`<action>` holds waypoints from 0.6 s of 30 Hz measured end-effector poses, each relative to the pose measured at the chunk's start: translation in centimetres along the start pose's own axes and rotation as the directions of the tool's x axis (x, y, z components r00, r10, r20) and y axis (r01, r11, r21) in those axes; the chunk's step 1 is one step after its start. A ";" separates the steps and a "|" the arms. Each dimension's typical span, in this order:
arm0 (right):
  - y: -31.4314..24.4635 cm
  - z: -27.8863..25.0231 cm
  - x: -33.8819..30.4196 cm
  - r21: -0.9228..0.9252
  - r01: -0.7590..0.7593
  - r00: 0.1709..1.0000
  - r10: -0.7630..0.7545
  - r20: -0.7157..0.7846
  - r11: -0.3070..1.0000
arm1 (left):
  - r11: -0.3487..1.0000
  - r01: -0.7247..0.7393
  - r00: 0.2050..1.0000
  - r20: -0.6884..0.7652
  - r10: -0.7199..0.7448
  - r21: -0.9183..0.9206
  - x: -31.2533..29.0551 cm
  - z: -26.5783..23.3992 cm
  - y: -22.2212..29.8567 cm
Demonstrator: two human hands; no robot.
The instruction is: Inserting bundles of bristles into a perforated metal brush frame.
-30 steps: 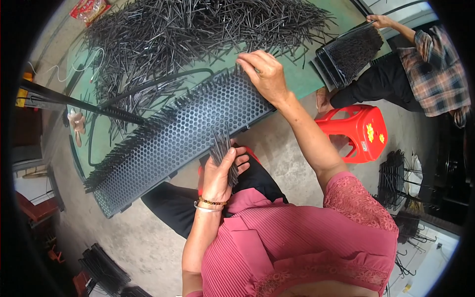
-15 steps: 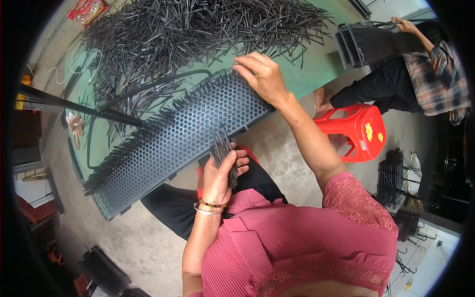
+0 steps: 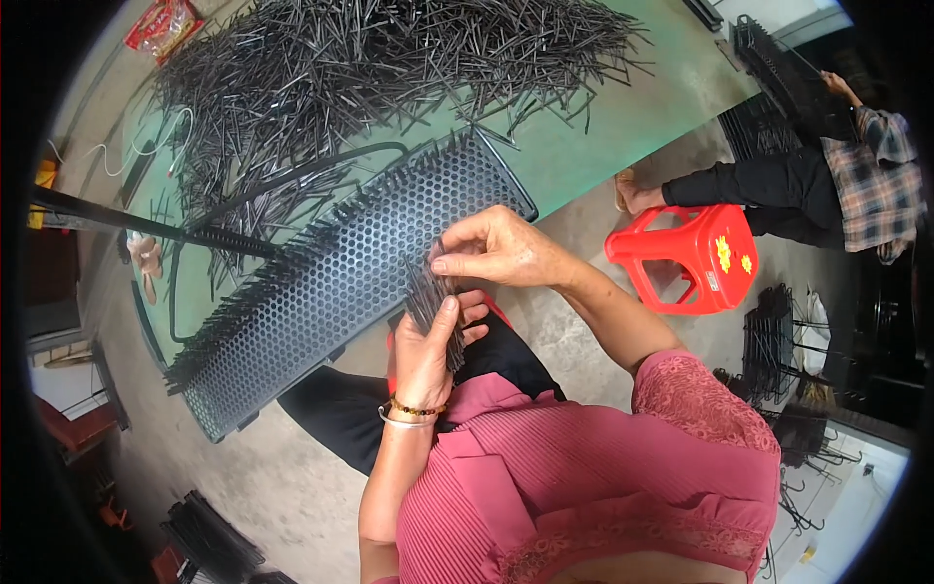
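Note:
My left hand (image 3: 425,348) is closed around a bundle of thin black strips (image 3: 426,300), their upper ends fanning out past the fingers. At that upper end, the thumb and forefinger of my right hand (image 3: 508,251) pinch strip tips; how many is too small to tell. Both hands are over the near edge of a long black perforated panel (image 3: 360,258), which lies aslant on the green table. A dense row of short black strips (image 3: 282,268) stands up along the panel's far side, thinning toward its right end.
A big heap of loose black strips (image 3: 389,68) covers the far part of the green table (image 3: 603,136). A black bar (image 3: 146,216) crosses at left. To the right are a red plastic stool (image 3: 696,258) and a co-worker in a plaid shirt (image 3: 871,185) holding black racks (image 3: 788,88).
My right hand has come down and left from the panel's far right end to the bundle. The left hand has kept its hold. The co-worker has moved right with the racks.

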State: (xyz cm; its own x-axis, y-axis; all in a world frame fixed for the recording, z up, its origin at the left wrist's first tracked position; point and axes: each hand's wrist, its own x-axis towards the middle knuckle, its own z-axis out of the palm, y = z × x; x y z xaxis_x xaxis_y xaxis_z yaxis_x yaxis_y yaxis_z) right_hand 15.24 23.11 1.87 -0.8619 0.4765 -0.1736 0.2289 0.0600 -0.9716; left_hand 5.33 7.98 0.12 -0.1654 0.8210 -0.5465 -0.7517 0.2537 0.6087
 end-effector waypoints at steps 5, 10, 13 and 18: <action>-0.1 -2.3 0.3 0.083 0.139 0.910 -0.094 -0.404 0.987 | 1.000 0.017 1.000 -0.003 -0.017 -0.017 0.5 -0.7 -0.4; 1.4 -6.7 3.7 -0.487 0.228 0.559 -0.523 -0.643 0.843 | 0.994 0.079 0.997 0.006 -0.079 -0.073 1.1 -0.2 -0.5; 2.4 -7.5 4.9 -0.523 0.250 0.555 -0.564 -0.612 0.815 | 0.992 0.098 0.995 -0.010 -0.100 -0.085 1.3 -0.9 -0.8; 3.7 -7.3 5.4 -0.547 0.292 0.552 -0.606 -0.573 0.784 | 0.997 0.078 0.997 -0.013 -0.078 -0.019 1.0 -1.1 -0.4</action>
State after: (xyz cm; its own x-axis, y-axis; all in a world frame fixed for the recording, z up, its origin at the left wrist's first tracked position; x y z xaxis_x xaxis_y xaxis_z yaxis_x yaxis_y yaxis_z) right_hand 14.71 32.31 -1.48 -0.3550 0.7295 0.5847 0.1750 0.6662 -0.7249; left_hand 4.74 8.16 -1.30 -0.1145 0.7919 -0.5998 -0.7744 0.3070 0.5532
